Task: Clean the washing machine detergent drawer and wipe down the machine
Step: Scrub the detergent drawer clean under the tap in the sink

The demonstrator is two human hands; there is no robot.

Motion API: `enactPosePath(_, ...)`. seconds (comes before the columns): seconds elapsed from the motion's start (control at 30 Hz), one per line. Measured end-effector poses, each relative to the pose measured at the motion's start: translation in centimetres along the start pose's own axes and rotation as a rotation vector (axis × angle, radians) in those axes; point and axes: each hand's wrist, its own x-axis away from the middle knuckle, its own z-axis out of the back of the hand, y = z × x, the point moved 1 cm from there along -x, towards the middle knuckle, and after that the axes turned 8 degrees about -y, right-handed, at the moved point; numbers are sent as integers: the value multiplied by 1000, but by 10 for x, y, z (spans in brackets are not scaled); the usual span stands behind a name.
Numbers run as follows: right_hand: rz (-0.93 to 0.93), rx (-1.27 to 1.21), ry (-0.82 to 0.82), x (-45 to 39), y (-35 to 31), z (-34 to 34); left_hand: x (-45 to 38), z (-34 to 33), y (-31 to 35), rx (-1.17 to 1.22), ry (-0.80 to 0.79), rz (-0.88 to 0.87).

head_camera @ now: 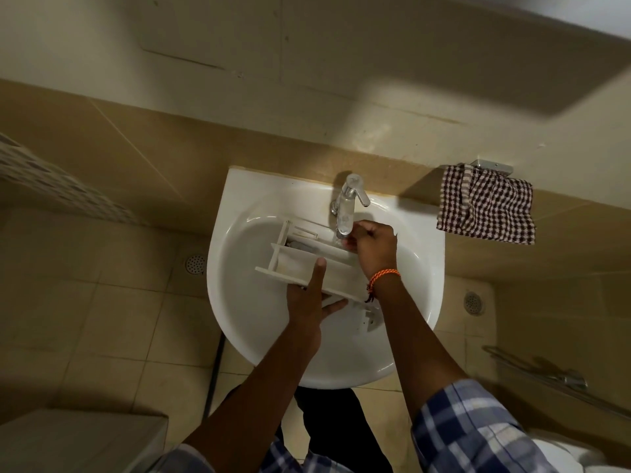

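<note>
Drawer [307, 264] held over the sink [239, 329] under the tap [346, 206]. Left hand [307, 302] grips its side; right hand [370, 247], fingers curled, works its far end. Rinsing seems underway; machine wipe-down remains.

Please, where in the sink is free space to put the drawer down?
The basin is bare on its left side and along the near rim. It is crowded under the tap, where the right hand and left hand hold the drawer.

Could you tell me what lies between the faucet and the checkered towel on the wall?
In the head view, nothing stands between the faucet and the checkered towel: only the white sink rim and bare beige wall tile.
</note>
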Motion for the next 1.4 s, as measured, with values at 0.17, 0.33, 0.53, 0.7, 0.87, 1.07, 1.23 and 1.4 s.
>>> enactPosePath(0.17, -66, -317, -79, 9, -5, -9, -5, 17, 2, -38, -16, -29)
enactPosePath(0.33, -231, -709, -225, 18, -8, -16, -7, 27, 2, -53, -47, -16)
enactPosePath(0.53, -246, -717, -174, 19, 5, -14, -10, 33, 2, -59, -50, 16)
enactPosePath(0.7, 112, -36, -145, 36, 19, -15, -14, 36, -1, -36, -52, 34)
enactPosePath(0.87, 343, 966, -31, 67, 35, -19, -15, 33, -10, -30, 2, 46)
enactPosePath(1.07, 355, 822, -274, 68, 21, -50, -15, 32, -13, -64, 29, 89)
enactPosePath(1.23, 202, 1106, -46, 66, 11, -37, -13, 35, -9, -71, 10, 52)
enactPosePath(1.4, 194, 781, -348, 72, 8, -56, -15, 38, -7, -80, 12, 54)
